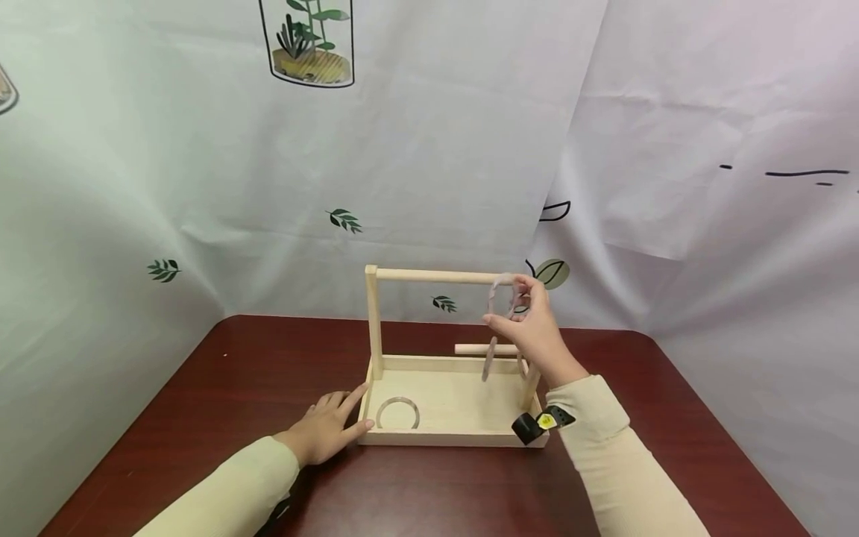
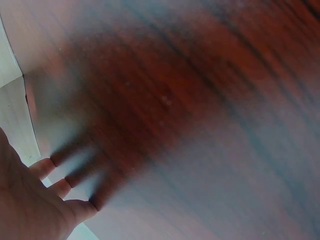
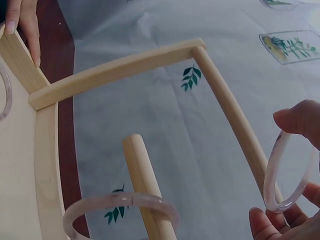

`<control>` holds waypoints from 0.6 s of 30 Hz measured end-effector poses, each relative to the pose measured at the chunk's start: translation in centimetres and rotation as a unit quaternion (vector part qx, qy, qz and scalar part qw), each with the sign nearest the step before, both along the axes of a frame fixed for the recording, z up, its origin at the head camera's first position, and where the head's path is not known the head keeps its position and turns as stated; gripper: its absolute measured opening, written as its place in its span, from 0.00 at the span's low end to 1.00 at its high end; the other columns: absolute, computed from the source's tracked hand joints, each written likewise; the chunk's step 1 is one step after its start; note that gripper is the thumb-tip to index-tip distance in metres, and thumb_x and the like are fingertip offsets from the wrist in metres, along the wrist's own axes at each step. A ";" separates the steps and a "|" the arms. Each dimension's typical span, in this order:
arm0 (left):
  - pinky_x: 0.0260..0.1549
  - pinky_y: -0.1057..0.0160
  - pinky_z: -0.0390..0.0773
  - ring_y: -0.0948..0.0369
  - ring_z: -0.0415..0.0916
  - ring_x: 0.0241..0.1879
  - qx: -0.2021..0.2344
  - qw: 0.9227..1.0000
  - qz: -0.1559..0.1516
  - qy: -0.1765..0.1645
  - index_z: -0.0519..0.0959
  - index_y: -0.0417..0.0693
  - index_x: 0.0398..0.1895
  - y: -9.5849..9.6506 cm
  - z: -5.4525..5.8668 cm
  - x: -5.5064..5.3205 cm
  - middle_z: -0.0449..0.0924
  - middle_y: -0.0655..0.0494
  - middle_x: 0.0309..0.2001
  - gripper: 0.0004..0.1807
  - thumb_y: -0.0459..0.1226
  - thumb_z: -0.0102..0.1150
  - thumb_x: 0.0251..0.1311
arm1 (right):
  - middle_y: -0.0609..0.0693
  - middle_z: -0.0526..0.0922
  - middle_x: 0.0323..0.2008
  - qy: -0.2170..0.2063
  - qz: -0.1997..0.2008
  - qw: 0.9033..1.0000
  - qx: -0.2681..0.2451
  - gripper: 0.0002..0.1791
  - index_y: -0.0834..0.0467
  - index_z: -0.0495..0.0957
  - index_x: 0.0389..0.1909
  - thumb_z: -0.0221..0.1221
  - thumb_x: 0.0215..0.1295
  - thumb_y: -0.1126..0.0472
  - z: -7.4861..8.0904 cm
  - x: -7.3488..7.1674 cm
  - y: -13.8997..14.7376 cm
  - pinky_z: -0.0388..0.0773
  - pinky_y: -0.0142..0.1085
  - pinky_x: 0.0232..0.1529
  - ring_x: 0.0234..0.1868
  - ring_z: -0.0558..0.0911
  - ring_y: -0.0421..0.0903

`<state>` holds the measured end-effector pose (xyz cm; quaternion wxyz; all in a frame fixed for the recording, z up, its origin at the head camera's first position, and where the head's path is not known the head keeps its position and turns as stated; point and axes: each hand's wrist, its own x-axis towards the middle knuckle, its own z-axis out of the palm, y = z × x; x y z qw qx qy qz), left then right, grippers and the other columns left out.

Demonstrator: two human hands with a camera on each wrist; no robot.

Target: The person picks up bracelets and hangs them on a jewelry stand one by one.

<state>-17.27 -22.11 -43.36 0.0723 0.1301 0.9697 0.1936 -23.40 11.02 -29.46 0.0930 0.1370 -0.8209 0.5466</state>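
Near the right end of the wooden upper dowel [image 1: 436, 276], pinches a pale marbled bangle [image 3: 270, 175] between the thumb and fingers of the right hand [image 1: 537, 332]; cannot tell whether threaded onto the dowel or only beside it. Rests the left hand [image 1: 324, 429], with fingers spread, against the left end of the shallow wooden tray [image 1: 450, 440]. Below, around the lower dowel [image 3: 137, 160], see a matching bangle [image 3: 120, 200]; in the tray, near the front left, see another loose bangle [image 1: 397, 399]. Judging by the thin, smooth, glossy rim, should weigh little, hold its round shape without flexing and slide readily between fingertips. Likely brittle, so liable to chip or crack if dropped or knocked against the tray. Best taken by the outer rim, with thumb and fingertips on opposite sides, pressing evenly, not squeezing hard.
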 end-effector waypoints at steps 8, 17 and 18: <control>0.59 0.32 0.56 0.36 0.56 0.66 0.003 1.000 -0.004 0.007 0.54 0.51 0.76 -0.1 -0.1 0.0 0.63 0.35 0.64 0.39 0.60 0.44 0.68 | 0.61 0.57 0.61 0.002 -0.031 0.999 -0.006 0.45 0.58 0.51 0.70 0.67 0.56 0.61 0.1 -0.6 0.5 0.68 0.46 0.54 0.58 0.64 0.57; 0.59 0.31 0.55 0.36 0.54 0.67 -0.001 1.000 -0.003 0.000 0.53 0.51 0.76 -0.1 -0.1 -0.1 0.61 0.34 0.65 0.39 0.60 0.44 0.68 | 0.61 0.56 0.63 -0.008 -0.063 0.998 -0.017 0.44 0.58 0.52 0.70 0.67 0.57 0.60 0.0 -1.5 1.0 0.67 0.47 0.56 0.62 0.62 0.56; 0.59 0.32 0.56 0.36 0.54 0.67 -0.001 1.000 -0.001 -0.001 0.52 0.52 0.76 -0.1 0.0 0.0 0.61 0.34 0.65 0.39 0.60 0.43 0.68 | 0.61 0.56 0.63 -0.009 -0.064 0.998 -0.018 0.44 0.58 0.52 0.70 0.67 0.57 0.60 0.0 -1.6 1.1 0.67 0.47 0.56 0.62 0.62 0.56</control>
